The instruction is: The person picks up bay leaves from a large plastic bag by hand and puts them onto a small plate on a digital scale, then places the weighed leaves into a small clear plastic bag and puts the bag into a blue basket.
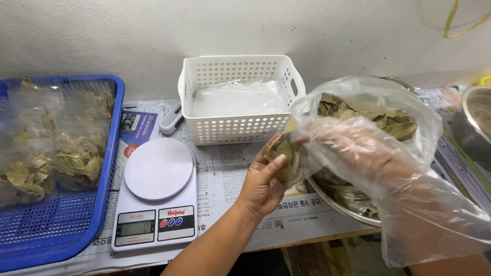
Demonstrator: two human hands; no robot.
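Note:
My left hand (263, 183) is bare and holds a clear plastic bag (296, 158) with dried brown-green leaves in it. My right hand (358, 148) wears a loose clear plastic glove and pushes a bunch of dried leaves into the bag's mouth. Both hands meet above the left rim of a metal bowl (335, 202) heaped with more dried leaves (378, 120). A white digital kitchen scale (157, 194) with a round platform stands to the left of my left hand, with nothing on it.
A blue plastic basket (76, 225) at the left holds several filled bags of leaves. A white perforated basket (238, 97) with clear empty bags stands at the back by the wall. Newspaper (225, 168) covers the table. Another metal pot (473, 128) sits at the right edge.

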